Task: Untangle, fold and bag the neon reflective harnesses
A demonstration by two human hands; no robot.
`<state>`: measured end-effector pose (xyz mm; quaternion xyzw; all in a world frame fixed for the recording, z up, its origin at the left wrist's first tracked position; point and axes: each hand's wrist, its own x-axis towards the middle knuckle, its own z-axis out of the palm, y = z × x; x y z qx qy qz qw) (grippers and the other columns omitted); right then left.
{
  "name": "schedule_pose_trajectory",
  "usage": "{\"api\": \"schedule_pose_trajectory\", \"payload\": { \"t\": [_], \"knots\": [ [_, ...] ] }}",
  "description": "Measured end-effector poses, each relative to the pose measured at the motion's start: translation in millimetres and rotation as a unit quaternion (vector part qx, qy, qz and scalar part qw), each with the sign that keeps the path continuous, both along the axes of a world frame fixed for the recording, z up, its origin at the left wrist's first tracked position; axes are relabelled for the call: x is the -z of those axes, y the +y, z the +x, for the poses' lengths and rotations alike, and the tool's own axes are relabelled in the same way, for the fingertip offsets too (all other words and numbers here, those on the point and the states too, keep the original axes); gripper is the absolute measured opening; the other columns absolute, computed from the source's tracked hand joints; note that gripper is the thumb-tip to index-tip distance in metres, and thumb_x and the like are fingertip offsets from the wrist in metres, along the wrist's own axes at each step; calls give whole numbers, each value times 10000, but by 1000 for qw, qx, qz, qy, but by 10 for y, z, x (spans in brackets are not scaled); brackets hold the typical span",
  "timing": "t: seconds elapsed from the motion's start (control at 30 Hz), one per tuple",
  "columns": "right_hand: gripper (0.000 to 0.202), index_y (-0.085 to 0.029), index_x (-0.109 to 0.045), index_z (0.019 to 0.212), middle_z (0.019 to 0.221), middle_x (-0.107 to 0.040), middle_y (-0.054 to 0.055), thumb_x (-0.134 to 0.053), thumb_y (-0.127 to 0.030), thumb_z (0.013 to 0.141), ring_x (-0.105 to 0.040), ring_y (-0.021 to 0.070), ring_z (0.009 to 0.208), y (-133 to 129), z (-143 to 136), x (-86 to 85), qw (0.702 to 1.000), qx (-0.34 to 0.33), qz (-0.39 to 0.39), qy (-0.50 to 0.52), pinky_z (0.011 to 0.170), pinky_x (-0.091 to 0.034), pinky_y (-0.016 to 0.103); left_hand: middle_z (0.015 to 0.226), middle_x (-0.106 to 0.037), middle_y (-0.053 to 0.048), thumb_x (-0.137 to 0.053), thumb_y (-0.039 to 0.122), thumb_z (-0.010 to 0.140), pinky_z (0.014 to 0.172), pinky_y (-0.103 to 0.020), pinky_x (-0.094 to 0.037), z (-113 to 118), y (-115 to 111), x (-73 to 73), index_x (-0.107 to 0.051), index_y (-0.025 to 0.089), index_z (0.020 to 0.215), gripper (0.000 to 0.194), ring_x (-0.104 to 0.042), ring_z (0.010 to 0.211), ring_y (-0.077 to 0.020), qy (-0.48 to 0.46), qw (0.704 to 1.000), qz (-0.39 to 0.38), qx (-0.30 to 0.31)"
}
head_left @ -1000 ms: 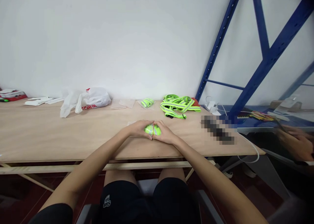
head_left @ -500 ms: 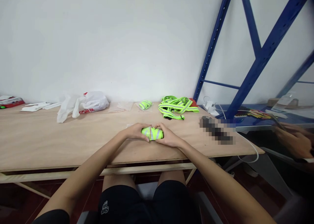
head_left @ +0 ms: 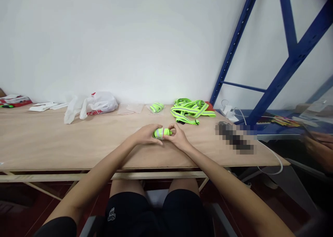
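Observation:
A rolled-up neon-yellow reflective strap (head_left: 168,131) with grey bands lies between my hands, low over the table. Clear plastic with a thin red line, which looks like the mouth of a zip bag (head_left: 159,134), covers its left part. My left hand (head_left: 145,134) is curved round the bagged end, thumb at the near side. Fingers of my right hand (head_left: 179,137) pinch the uncovered right end. Behind them lies a tangled pile of reflective straps (head_left: 191,109). Another rolled strap in a clear bag (head_left: 156,107) rests left of that pile.
Flat clear bags (head_left: 130,108) and a white plastic bag (head_left: 104,102) lie along the wall on the wooden table (head_left: 78,143). A blurred-out dark object (head_left: 235,138) and a white cable are at right, near a blue metal frame (head_left: 275,81). Another person's hand (head_left: 318,143) shows at far right.
My hands and the roll have moved slightly away from me. The bag's red line sits farther right along the roll. My right fingers have closed in at the roll's right end.

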<state>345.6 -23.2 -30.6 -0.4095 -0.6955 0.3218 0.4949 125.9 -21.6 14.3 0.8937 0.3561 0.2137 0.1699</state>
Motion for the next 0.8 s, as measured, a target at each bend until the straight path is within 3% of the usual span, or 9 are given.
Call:
{"api": "schedule_pose_trajectory", "payload": {
  "t": [0.1, 0.2, 0.3, 0.4, 0.57, 0.7, 0.8],
  "knots": [
    [446, -231, -537, 910, 880, -620, -13, -819, -423, 622, -631, 178, 763, 12, -3, 5, 1000, -5, -6, 15, 679, -521, 303, 1269, -646, -145, -812, 518, 698, 985, -405, -423, 14, -73, -43, -589, 198, 1294, 712, -587, 1153, -355, 39, 998, 45, -17],
    [431, -223, -593, 995, 983, -665, 31, -791, -429, 673, -662, 202, 862, -2, 10, -39, 997, -47, 11, 53, 762, -547, 329, 1201, -693, -110, -697, 429, 821, 931, -376, -457, 28, -146, -160, -625, 204, 1262, 500, -632, 1061, -313, -10, 999, 14, -28],
    [422, -222, -625, 1128, 1115, -684, 75, -725, -423, 771, -668, 202, 890, -32, 35, -210, 995, -66, 59, 44, 824, -546, 354, 1200, -716, -72, -698, 458, 823, 945, -359, -469, 31, -220, -323, -664, 216, 1237, 481, -641, 1062, -296, -114, 993, -43, 3],
    [394, -234, -652, 1155, 1164, -690, 83, -701, -427, 814, -665, 225, 976, -53, 36, -489, 991, -45, 126, 2, 862, -535, 371, 1139, -740, -66, -722, 510, 794, 895, -354, -510, 33, -273, -418, -708, 187, 1153, 483, -660, 1032, -294, -217, 968, -129, 6],
    [307, -231, -721, 1041, 1038, -737, 60, -586, -471, 907, -663, 239, 994, -27, -13, -851, 986, -58, 140, -65, 882, -513, 385, 1075, -745, -119, -778, 560, 742, 809, -346, -543, 52, -268, -328, -714, 126, 1074, 550, -692, 951, -286, -370, 889, -269, -22],
    [400, -233, -724, 1100, 1144, -719, 72, -603, -545, 881, -647, 259, 1072, 48, -56, -839, 987, -104, 103, -71, 912, -512, 398, 962, -757, -135, -806, 595, 696, 733, -327, -541, 100, -192, -210, -720, 103, 1009, 589, -707, 820, -258, -463, 818, -336, -57],
    [455, -233, -745, 1033, 1246, -679, 81, -620, -627, 844, -618, 275, 1153, 126, -80, -755, 986, -126, 87, -67, 928, -519, 407, 919, -760, -111, -826, 586, 671, 738, -318, -533, 152, -87, -140, -725, 109, 1018, 598, -708, 824, -251, -498, 799, -330, -67]
  ]
}}
